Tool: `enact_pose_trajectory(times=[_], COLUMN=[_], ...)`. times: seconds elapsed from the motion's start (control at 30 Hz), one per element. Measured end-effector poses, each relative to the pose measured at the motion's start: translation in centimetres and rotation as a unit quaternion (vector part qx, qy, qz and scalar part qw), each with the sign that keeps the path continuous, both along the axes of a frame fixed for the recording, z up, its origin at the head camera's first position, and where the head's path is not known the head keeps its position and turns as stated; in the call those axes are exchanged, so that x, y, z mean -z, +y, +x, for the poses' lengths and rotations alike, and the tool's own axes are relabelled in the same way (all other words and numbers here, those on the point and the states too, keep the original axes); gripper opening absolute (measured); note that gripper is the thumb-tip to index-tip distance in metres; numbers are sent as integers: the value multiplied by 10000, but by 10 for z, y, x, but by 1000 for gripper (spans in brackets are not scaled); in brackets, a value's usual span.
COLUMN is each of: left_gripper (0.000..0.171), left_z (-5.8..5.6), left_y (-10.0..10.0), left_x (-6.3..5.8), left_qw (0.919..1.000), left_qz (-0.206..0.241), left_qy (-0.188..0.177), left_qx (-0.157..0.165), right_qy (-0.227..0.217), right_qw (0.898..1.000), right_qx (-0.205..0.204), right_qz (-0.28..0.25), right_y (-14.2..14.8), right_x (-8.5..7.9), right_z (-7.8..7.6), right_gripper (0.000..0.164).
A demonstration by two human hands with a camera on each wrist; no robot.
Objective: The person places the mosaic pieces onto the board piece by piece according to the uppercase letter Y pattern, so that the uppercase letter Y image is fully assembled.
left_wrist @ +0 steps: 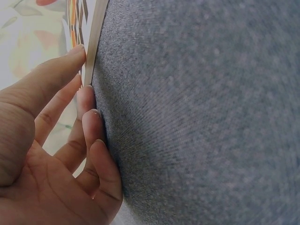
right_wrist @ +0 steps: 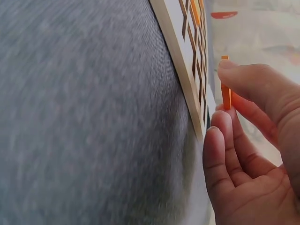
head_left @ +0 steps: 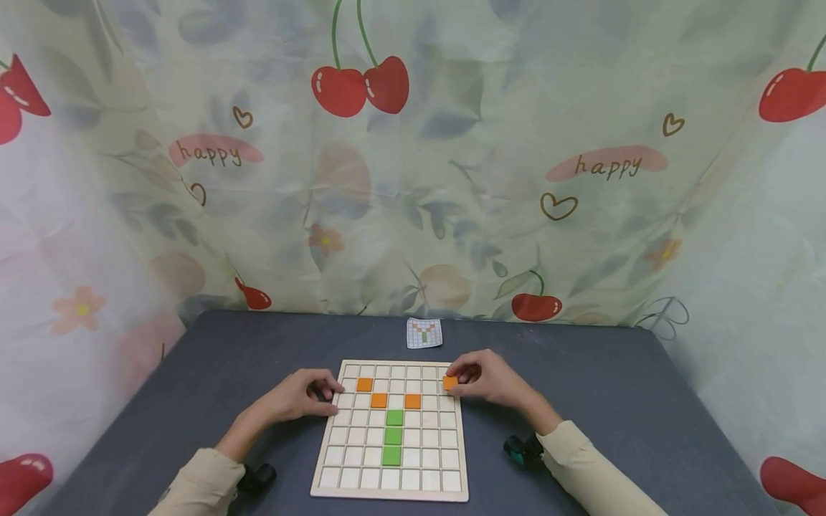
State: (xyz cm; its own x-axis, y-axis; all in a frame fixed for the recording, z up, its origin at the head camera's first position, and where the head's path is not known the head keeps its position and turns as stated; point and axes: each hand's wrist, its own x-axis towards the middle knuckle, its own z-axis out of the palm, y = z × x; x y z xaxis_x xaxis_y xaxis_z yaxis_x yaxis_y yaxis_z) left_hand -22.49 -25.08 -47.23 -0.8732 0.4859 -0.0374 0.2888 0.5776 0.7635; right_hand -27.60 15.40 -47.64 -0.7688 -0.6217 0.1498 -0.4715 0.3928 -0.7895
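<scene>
A pale wooden grid board (head_left: 390, 494) lies on the dark table. It bears three orange tiles, one of them a tile (head_left: 364, 385) at the upper left, and a column of three green tiles, with one tile (head_left: 391, 456) lowest. Beside the board's left edge my left hand (head_left: 298, 395) rests with loosely bent fingers, the thumb touching the rim. My right hand (head_left: 492, 378) pinches an orange tile (head_left: 450, 383) between thumb and fingers. In the right wrist view that tile (right_wrist: 226, 96) is seen edge-on, apart from the board face.
Behind the board lies a small card (head_left: 424, 334) printed with a grid of coloured squares. Dark grey cloth covers the table (head_left: 258, 337). A curtain (head_left: 452, 179) with cherries and leaves stands at the back and both sides. Dark devices are strapped at both wrists.
</scene>
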Motion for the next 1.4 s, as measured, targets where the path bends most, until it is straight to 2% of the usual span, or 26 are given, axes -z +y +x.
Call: enact_pose_trajectory(times=[0.4, 0.8, 1.1, 1.4], left_gripper=[26, 26, 26, 26], left_z=[0, 1, 3, 2], left_y=[0, 0, 1, 0], left_x=[3, 0, 1, -1], left_qw=[10000, 10000, 9996, 9999], left_qz=[-13, -2, -89, -26], left_qy=[59, 6, 278, 106], left_qx=[-15, -48, -12, 32], right_qy=[49, 186, 94, 5], right_qw=[10000, 9994, 9990, 9981], right_qx=[5, 131, 190, 274], right_qz=[32, 266, 389, 557], right_y=[-17, -34, -40, -43], right_x=[-1, -2, -4, -2], right_z=[1, 2, 3, 1], right_gripper=[21, 19, 18, 17])
